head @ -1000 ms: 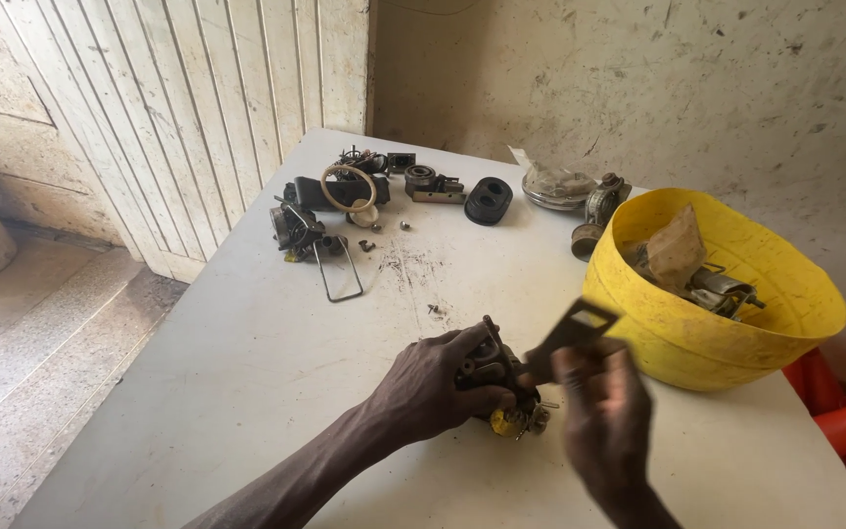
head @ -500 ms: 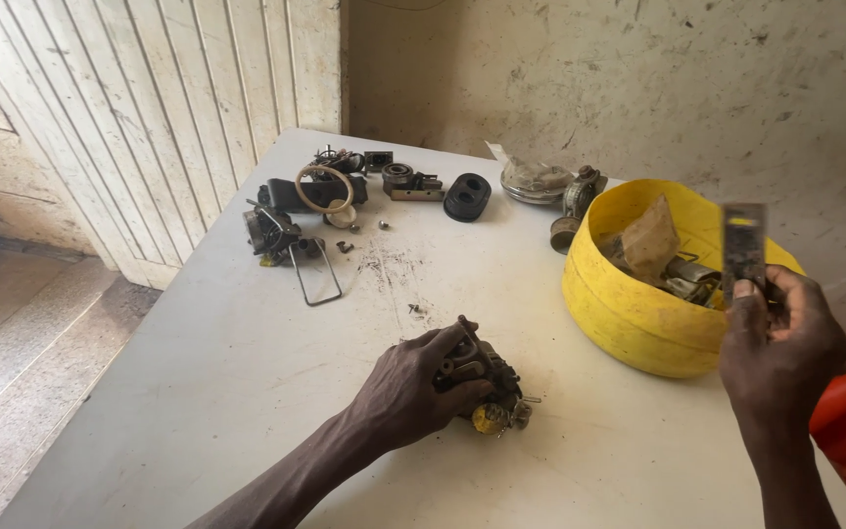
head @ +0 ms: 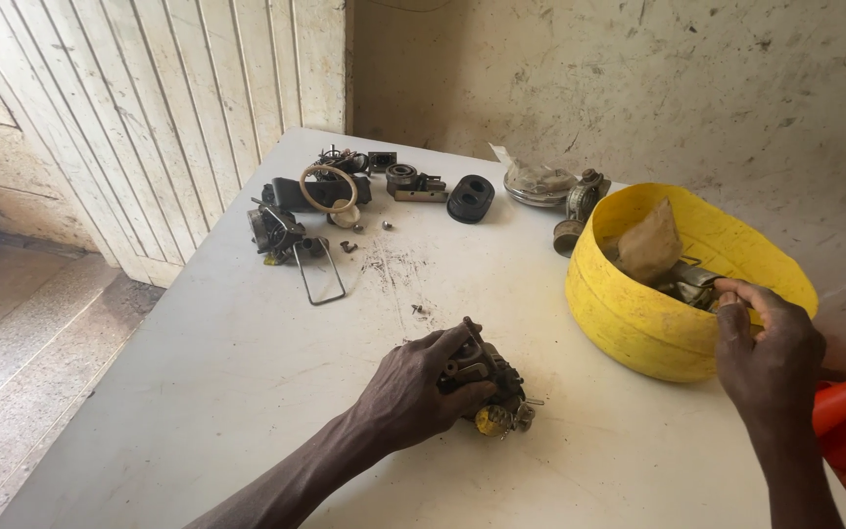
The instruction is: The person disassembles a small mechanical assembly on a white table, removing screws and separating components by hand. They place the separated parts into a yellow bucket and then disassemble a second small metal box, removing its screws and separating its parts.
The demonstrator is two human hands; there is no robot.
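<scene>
My left hand [head: 413, 392] grips the grimy carburetor [head: 487, 387], yellow-tipped, near the table's [head: 198, 392] front edge with bare room around it. My right hand [head: 766, 343] reaches into the yellow bowl [head: 638, 323], fingers curled together.

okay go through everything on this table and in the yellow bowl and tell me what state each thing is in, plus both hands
left hand: closed over the carburetor, pressing it to the table
carburetor: lying on the white table, partly covered
right hand: over the yellow bowl's rim, fingers pinched; what they hold is unclear
yellow bowl: upright, holding metal parts and a brown piece
black rubber piece: lying flat, untouched
wire bracket: lying flat, loose
</scene>
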